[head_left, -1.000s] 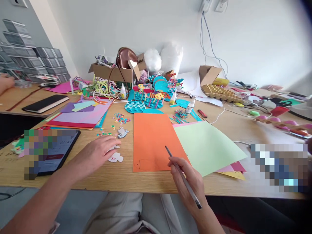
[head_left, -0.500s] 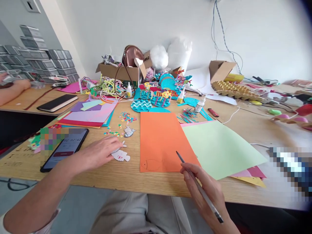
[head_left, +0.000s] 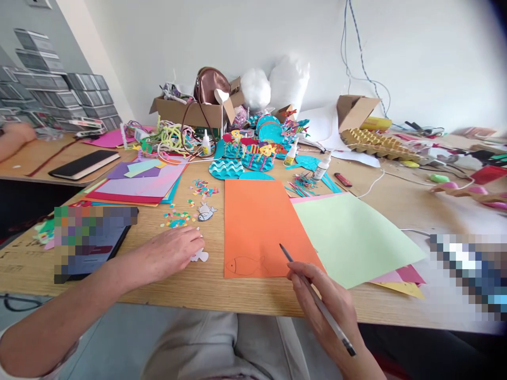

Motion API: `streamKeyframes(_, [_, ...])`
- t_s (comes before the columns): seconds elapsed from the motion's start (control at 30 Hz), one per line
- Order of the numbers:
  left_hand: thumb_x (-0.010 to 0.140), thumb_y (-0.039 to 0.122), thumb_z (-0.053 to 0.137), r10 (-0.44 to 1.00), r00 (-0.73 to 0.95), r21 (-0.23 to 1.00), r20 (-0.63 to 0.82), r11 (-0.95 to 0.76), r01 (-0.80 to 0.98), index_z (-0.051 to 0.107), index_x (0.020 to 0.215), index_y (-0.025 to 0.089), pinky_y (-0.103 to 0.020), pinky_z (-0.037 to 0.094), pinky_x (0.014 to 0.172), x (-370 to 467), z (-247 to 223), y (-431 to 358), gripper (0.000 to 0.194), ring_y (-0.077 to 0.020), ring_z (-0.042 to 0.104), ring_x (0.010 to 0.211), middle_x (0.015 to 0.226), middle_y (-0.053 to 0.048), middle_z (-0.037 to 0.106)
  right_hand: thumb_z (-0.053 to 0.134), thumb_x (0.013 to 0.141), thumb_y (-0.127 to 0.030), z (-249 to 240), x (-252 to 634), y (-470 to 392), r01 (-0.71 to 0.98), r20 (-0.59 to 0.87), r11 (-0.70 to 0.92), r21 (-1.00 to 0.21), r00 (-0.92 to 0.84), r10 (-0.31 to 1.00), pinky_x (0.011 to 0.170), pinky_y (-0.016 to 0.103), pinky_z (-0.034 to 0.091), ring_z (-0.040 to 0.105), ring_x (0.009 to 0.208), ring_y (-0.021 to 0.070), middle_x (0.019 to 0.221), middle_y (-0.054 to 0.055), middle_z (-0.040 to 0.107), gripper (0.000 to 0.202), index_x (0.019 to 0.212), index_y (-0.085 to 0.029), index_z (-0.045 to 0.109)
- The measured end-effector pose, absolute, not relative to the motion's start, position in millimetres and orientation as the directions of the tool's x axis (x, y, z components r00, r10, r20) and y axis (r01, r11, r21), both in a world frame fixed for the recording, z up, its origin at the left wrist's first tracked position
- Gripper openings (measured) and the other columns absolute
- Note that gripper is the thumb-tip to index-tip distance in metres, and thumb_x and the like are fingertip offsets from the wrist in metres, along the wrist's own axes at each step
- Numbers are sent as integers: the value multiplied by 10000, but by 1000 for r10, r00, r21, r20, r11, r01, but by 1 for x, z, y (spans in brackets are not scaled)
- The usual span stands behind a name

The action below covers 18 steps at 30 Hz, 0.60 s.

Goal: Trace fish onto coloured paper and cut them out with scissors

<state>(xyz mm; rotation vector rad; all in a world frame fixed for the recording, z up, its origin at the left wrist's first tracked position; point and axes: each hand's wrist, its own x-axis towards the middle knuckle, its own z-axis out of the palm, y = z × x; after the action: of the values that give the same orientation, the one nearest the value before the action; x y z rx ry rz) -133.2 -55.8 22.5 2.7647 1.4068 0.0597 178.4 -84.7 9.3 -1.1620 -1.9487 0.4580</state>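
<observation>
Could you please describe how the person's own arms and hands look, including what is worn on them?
The left hand and the right hand are bare; no glove or watch shows. Both forearms are uncovered where visible. A pale, loose sleeve shows near the left elbow; no right sleeve is in view.

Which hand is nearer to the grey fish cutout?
Left. The left hand is just on the near side of the grey fish cutout; the right hand, holding a pen, is farther, by the near right corner of the orange paper.

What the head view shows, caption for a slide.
Right hand holds a pen over orange paper bearing a fish outline.
</observation>
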Motion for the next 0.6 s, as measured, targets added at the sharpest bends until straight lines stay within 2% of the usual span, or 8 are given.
streamKeyframes(0.2, [765,127,494,829,559,192,-14,-547,815,564,968,210,-294,447,774,-131,41,-53,230,-193,567,899,965,-43,592,427,902,-247,9,178,-86,559,447,505,-658,-250,859,565,229,445,595,625,133,732,25,624,140,954,-213,552])
streamKeyframes(0.3, [790,191,469,864,503,390,-13,-459,798,539,951,210,-288,450,771,-132,51,-47,177,-157,568,830,896,-15,582,439,895,-238,8,178,-87,558,459,510,-655,-243,855,569,218,447,607,629,127,740,14,629,134,950,-215,559])
streamKeyframes(0.43, [765,229,508,916,397,780,-56,-208,591,488,987,206,-268,481,712,-133,57,-39,224,-129,579,778,839,-3,570,449,889,-215,8,179,-88,574,478,548,-608,-286,830,567,207,450,615,626,122,739,5,637,123,965,-221,546])
streamKeyframes(0.5, [761,233,527,942,320,881,-103,-62,468,478,999,210,-275,488,694,-132,59,-38,244,-137,594,793,838,-4,576,445,892,-214,7,180,-88,584,471,549,-599,-298,830,568,210,453,618,628,126,742,8,641,123,966,-222,542])
streamKeyframes(0.6, [798,255,520,948,263,949,-178,94,302,492,995,216,-294,494,686,-131,62,-41,202,-150,618,796,860,-14,604,439,894,-226,7,179,-88,589,451,538,-603,-304,839,569,214,457,624,630,134,744,11,646,124,959,-221,544])
